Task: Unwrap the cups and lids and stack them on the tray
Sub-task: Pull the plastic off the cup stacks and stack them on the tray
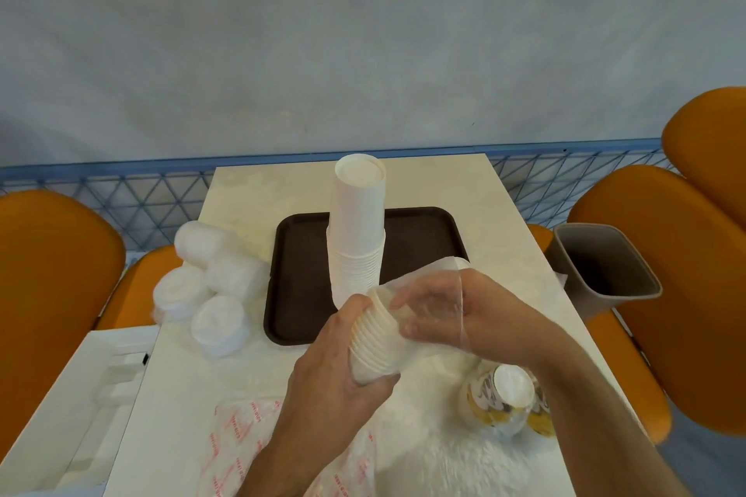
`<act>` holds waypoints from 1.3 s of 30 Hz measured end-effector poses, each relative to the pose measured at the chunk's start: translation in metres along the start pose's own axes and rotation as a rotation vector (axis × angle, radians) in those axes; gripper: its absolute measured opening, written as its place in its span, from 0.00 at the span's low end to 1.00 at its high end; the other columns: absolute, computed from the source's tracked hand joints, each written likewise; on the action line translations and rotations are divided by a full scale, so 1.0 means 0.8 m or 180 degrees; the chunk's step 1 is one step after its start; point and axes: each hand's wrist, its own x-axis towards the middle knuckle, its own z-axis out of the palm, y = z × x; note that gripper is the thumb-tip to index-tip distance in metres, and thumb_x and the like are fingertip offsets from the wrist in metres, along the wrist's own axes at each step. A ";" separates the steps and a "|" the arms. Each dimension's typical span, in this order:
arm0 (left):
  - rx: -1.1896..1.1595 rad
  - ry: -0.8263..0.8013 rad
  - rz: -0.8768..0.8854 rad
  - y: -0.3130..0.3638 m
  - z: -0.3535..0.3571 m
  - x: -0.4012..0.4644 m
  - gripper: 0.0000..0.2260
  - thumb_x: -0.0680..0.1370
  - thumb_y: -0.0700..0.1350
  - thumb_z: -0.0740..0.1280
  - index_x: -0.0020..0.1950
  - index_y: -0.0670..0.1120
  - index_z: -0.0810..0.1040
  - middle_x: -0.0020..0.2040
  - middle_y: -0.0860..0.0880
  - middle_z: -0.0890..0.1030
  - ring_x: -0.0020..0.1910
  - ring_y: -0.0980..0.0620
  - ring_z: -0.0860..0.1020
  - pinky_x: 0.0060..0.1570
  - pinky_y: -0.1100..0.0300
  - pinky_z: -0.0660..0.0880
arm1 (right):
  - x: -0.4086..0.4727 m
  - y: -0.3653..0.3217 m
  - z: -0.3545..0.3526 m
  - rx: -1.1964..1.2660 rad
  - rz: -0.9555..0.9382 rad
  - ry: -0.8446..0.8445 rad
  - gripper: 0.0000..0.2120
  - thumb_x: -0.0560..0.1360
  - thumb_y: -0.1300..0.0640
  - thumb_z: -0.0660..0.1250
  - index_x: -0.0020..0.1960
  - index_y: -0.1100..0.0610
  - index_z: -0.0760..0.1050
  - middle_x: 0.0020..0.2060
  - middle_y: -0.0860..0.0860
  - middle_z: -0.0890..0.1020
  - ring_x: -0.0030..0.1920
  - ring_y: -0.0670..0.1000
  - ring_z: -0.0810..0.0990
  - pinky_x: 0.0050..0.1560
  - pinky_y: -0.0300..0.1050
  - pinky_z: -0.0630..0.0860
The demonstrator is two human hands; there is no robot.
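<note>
A tall upside-down stack of white paper cups (357,222) stands on the dark brown tray (424,230). In front of the tray my left hand (343,367) grips a short nested stack of white cups (373,339) lying on its side. Its clear plastic wrap (436,295) sticks out to the right, and my right hand (452,307) holds the cups through that wrap. Several wrapped bundles of white lids (206,286) lie left of the tray. A wrapped stack of printed yellow cups (504,399) lies at the near right.
A grey bin (601,266) stands off the table's right edge. Loose plastic bags with red print (242,436) lie on the near table. A white box (101,375) sits at the left. Orange chairs (52,274) flank the table.
</note>
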 end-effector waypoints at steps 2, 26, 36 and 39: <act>0.0045 -0.0042 -0.0003 0.001 -0.001 -0.001 0.36 0.68 0.59 0.76 0.64 0.74 0.54 0.56 0.69 0.72 0.54 0.64 0.75 0.52 0.67 0.73 | 0.000 0.000 0.004 0.0015 0.0058 -0.0125 0.10 0.70 0.43 0.78 0.50 0.44 0.84 0.48 0.39 0.83 0.52 0.43 0.82 0.55 0.43 0.78; 0.0164 -0.0380 -0.0002 0.010 -0.029 -0.006 0.39 0.69 0.56 0.75 0.76 0.65 0.59 0.69 0.67 0.69 0.68 0.65 0.68 0.68 0.60 0.69 | -0.033 0.019 -0.026 0.0180 0.0561 -0.0279 0.26 0.68 0.56 0.81 0.59 0.36 0.78 0.52 0.40 0.83 0.54 0.43 0.82 0.53 0.43 0.82; 0.0218 -0.0306 0.0055 0.013 -0.013 0.000 0.36 0.68 0.58 0.75 0.70 0.72 0.59 0.62 0.71 0.71 0.63 0.64 0.73 0.60 0.66 0.71 | -0.019 0.000 -0.015 -0.1239 0.0668 -0.0303 0.34 0.65 0.43 0.81 0.65 0.37 0.67 0.52 0.38 0.77 0.51 0.43 0.79 0.52 0.38 0.79; 0.0230 -0.0286 0.0021 0.009 -0.011 0.002 0.36 0.67 0.58 0.75 0.66 0.76 0.58 0.57 0.74 0.71 0.59 0.65 0.74 0.56 0.72 0.69 | -0.013 -0.001 -0.008 -0.1408 0.0548 -0.0239 0.36 0.63 0.41 0.81 0.66 0.42 0.69 0.55 0.39 0.74 0.52 0.43 0.76 0.52 0.39 0.77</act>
